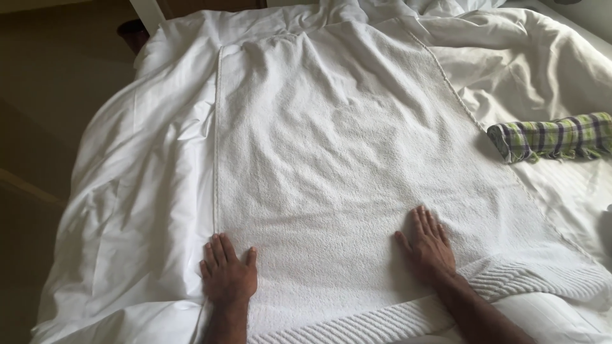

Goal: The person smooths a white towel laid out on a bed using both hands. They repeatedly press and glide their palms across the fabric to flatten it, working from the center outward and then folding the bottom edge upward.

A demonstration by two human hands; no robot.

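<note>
There is a single view, from a camera worn on the person's head. It looks steeply down and forward over the bed (pixel 127 191), from the near edge toward the far end, where the bedding bunches at the top of the frame. It sits close: the left hand (pixel 227 272) and right hand (pixel 428 250) appear low in the frame, with forearms entering from the bottom edge. The white towel (pixel 331 159) fills the centre. Floor shows along the left side, and a rolled checked cloth (pixel 551 137) lies at the right edge.

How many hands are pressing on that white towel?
2: the left hand lies flat at the white towel's left edge, the right hand flat nearer its right side.
</note>
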